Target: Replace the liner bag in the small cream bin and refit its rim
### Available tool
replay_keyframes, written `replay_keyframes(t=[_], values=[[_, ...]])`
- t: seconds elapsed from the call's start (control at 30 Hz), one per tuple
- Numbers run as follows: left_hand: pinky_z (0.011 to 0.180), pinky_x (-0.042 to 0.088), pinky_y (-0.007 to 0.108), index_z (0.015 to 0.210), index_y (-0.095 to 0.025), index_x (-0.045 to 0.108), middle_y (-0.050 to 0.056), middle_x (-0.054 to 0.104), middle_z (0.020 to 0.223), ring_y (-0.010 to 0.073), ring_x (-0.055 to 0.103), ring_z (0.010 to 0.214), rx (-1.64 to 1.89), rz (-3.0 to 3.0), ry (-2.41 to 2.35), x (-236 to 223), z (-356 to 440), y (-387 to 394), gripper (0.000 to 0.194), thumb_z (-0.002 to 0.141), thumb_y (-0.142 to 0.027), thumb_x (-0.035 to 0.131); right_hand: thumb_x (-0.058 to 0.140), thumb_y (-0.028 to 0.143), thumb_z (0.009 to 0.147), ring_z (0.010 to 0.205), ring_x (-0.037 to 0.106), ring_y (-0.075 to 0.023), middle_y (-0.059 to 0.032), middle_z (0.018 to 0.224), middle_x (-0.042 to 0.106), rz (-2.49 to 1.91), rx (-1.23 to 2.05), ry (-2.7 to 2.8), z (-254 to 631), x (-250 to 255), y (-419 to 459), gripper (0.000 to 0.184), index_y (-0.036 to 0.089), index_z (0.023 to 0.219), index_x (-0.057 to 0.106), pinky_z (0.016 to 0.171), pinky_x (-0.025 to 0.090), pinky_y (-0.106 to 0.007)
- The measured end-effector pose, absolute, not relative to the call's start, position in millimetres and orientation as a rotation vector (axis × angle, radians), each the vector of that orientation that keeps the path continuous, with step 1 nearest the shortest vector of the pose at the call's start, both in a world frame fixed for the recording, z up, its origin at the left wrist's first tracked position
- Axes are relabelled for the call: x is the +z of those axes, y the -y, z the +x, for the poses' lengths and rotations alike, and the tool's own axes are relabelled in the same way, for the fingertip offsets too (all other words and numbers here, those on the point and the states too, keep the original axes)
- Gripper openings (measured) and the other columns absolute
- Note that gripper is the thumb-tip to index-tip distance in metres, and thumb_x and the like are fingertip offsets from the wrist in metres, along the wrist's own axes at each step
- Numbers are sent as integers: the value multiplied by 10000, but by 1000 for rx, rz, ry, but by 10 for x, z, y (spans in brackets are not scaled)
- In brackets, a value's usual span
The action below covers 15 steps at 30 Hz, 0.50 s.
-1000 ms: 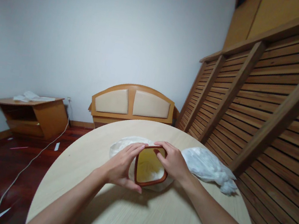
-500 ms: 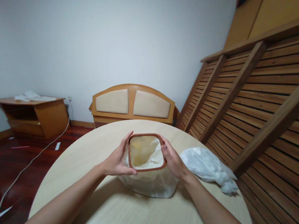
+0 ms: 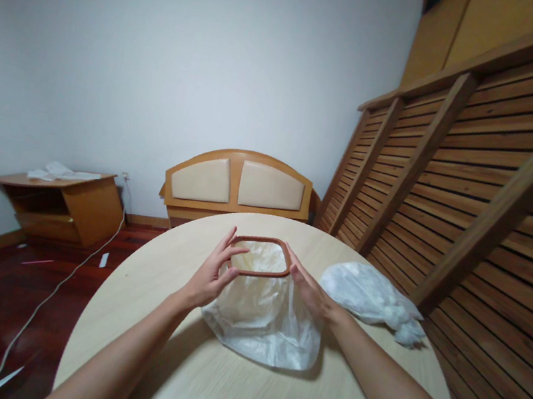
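Observation:
A small bin with a brown rectangular rim stands on the round pale wooden table. A white plastic bag liner is draped over its outside and hides the body. My left hand grips the rim's left side with thumb and fingers. My right hand lies against the right side, fingers pressed on the rim and the plastic. The inside of the bin shows white plastic and a yellowish wall.
A crumpled heap of white plastic bags lies on the table to the right. A slatted wooden frame leans close behind it. A headboard, a low wooden cabinet and a white cable are beyond the table.
The bin was tilted with its opening toward me; it has been turned upright and moved away. The plastic liner now hangs down over its outside.

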State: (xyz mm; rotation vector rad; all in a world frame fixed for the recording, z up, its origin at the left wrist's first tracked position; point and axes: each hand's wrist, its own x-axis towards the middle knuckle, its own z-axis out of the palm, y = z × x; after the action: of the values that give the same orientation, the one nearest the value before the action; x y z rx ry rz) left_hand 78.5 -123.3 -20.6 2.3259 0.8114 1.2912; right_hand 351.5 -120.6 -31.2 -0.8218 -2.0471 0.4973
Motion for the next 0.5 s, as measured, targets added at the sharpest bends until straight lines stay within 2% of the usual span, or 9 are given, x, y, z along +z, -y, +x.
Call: replay_keyframes(t=[0.1, 0.2, 0.33, 0.43, 0.5], values=[[1237, 186, 573, 1284, -199, 577, 164, 166, 1670, 342, 188, 1540, 1304, 2351, -821, -219, 795, 1233, 536, 971, -613, 441, 540, 769, 840, 1457, 389, -287, -142, 1537, 465, -668, 760, 2021, 3524, -328, 1196, 934, 271, 1581, 267, 1153, 387, -524], [1238, 188, 576, 1338, -196, 504, 188, 166, 1665, 331, 165, 1548, 1293, 2377, -809, -250, 807, 1222, 529, 959, -566, 517, 827, 572, 706, 1369, 500, -310, -154, 1480, 523, -662, 831, 2010, 3507, -407, 1178, 1073, 248, 1569, 277, 1101, 454, -503], [1240, 187, 585, 1390, -204, 421, 200, 141, 1665, 331, 152, 1551, 1284, 2440, -813, -285, 822, 1206, 615, 894, -465, 673, 897, 339, 644, 1273, 583, -311, -136, 1462, 548, -709, 774, 2014, 3491, -468, 1186, 987, 252, 1494, 402, 1053, 500, -498], [1247, 176, 578, 1443, -217, 366, 187, 111, 1674, 326, 126, 1556, 1293, 2431, -876, -310, 826, 1184, 675, 889, -432, 687, 883, 261, 634, 1241, 599, -315, -113, 1426, 580, -781, 595, 2076, 3513, -428, 1204, 888, 267, 1429, 489, 1063, 490, -520], [1256, 150, 569, 1513, -222, 273, 181, 86, 1679, 325, 84, 1561, 1291, 2414, -929, -341, 820, 1160, 783, 884, -429, 692, 892, 255, 608, 1225, 602, -332, -116, 1367, 618, -823, 462, 2140, 3540, -390, 1209, 873, 252, 1399, 523, 1069, 477, -538]])
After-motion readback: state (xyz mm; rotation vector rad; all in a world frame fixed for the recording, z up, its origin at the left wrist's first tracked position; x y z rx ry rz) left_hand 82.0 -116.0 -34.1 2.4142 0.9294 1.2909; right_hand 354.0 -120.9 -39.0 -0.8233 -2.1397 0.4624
